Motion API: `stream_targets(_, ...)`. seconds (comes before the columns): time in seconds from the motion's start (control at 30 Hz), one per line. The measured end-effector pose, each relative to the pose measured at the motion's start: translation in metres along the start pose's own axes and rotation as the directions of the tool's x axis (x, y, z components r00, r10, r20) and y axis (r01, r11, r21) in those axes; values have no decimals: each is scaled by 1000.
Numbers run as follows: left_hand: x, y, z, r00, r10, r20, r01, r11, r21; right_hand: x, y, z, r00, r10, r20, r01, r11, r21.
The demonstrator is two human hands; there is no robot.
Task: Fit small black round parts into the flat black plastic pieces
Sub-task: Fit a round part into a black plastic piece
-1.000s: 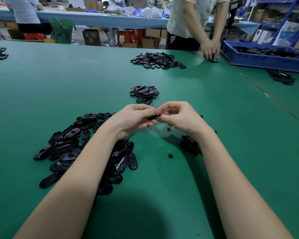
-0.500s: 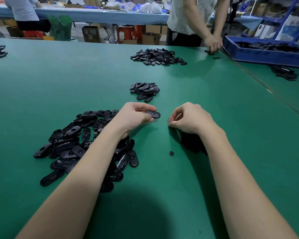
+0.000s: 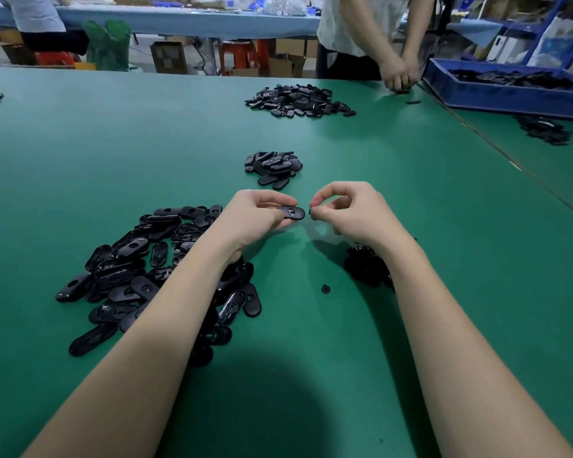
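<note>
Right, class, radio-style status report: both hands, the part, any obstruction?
Left hand grips flat black piece. Right hand pinches small round part, just short of the piece. Gap between them clear.

the left hand (image 3: 255, 214) holds a flat black piece (image 3: 291, 212) between thumb and fingers, in the middle of the frame. the right hand (image 3: 351, 213) pinches a small black round part (image 3: 310, 210) just beside the end of that piece. both hands are above the green table (image 3: 113, 143). a big pile of flat black pieces (image 3: 139, 276) lies at the left, partly under the left arm. a small dark heap (image 3: 366, 266) sits under the right wrist, and one round part (image 3: 326, 288) lies alone near it. a little pile (image 3: 273, 166) lies above the hands, and a bigger pile (image 3: 298, 101) lies farther up. at the upper right a blue tray (image 3: 510, 97) holds black bits, and another person's hands (image 3: 398, 76) rest on the table edge.
</note>
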State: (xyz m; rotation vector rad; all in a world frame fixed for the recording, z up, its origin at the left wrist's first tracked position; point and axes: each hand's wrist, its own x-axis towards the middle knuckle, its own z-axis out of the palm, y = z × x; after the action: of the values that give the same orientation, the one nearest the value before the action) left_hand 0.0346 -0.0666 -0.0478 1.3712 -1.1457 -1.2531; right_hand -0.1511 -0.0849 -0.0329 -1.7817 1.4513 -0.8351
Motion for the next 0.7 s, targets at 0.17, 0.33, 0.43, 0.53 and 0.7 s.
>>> stream_targets(0.17, -2, 2, 0, 1000, 5, -10, -5, 1000, -9, 0, 0, 4, 1000, -3, 27, 2, 1000, 17)
stream_targets(0.33, -3, 3, 2, 996, 50, -77, -41, 993, 110, 3, 0, 14, 999, 28, -19, -27, 997, 67)
stream_targets(0.43, -5, 3, 3, 997, 51, -62, -42, 991, 125, 4, 0, 17, 998, 48, -43, -42, 992, 122)
stream_targets(0.53, -7, 3, 5, 998, 54, -44, -50, 995, 81, 4, 1, 18, 995, 77, -62, -65, 982, 175)
stream_targets(0.7, -9, 4, 6, 997, 70, -22, -67, 993, 93, 4, 2, 19, 987, 142, -77, -122, 966, 227)
